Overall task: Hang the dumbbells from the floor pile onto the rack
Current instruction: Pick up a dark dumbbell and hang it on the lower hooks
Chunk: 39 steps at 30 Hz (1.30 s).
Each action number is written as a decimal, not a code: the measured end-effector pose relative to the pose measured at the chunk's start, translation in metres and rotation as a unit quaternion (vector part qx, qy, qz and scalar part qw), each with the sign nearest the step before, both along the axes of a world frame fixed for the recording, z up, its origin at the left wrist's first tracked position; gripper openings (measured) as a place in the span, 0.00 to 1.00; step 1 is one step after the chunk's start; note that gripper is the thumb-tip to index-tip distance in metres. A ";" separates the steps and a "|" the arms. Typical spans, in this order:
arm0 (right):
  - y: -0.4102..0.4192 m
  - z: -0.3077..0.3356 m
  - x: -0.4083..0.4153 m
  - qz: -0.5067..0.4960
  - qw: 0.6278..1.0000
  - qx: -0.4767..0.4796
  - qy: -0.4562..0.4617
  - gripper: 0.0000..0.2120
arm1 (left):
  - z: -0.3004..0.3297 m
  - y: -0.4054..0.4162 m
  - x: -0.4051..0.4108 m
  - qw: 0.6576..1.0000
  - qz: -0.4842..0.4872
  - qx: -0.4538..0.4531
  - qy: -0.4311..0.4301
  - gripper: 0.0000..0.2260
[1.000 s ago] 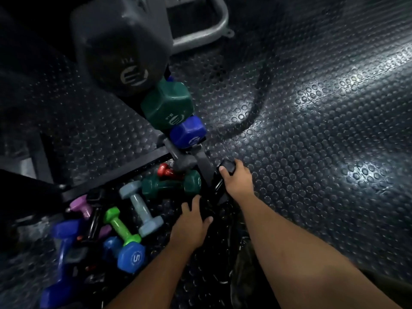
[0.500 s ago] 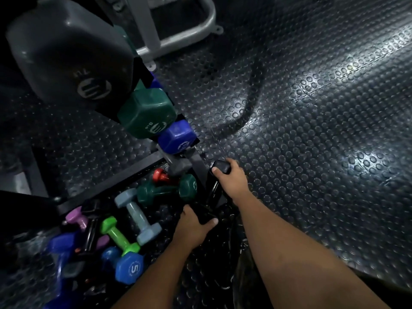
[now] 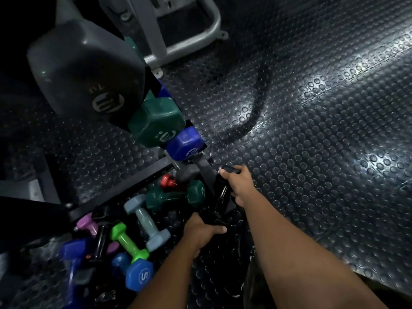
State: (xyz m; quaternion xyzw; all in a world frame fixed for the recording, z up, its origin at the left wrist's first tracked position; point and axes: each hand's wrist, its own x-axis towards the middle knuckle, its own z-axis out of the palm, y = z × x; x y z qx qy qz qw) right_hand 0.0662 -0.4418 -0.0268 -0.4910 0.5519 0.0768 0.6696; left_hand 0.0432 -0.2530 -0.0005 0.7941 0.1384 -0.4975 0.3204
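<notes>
Studded floor (image 3: 312, 152) | black dumbbell (image 3: 223, 192) is gripped by left hand (image 3: 200, 233) and right hand (image 3: 238, 181), fingers curled | rack (image 3: 200, 163) just beside, far

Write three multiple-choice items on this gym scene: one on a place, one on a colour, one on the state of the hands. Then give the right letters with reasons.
1. Where does the lime green dumbbell lie?
A. on the rack
B. in the floor pile, left of the left hand
C. in the right hand

2. What colour is the floor dumbbell marked 5?
A. blue
B. red
C. purple

3. What are the two hands doing?
A. both hang open
B. only the left grips
C. both grip a black dumbbell

Answers:
1 B: it lies on the studded rubber floor among other weights, left of the left hand.
2 A: its hexagonal end bearing the 5 is blue.
3 C: the left hand and the right hand each curl round an end of the black dumbbell beside the rack.
</notes>
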 end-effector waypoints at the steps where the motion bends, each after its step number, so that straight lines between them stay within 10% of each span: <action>1: -0.001 -0.001 -0.002 -0.011 1.000 0.007 0.000 0.28 | 0.001 0.000 -0.001 1.000 0.004 0.000 -0.004 0.36; 28: -0.041 0.073 0.075 -0.040 0.982 -0.049 -0.178 0.22 | 0.085 -0.047 0.063 0.976 -0.065 0.028 -0.207 0.40; 39: -0.047 0.092 0.098 -0.001 0.974 -0.078 -0.214 0.16 | 0.071 -0.058 0.097 0.975 -0.121 0.004 -0.188 0.20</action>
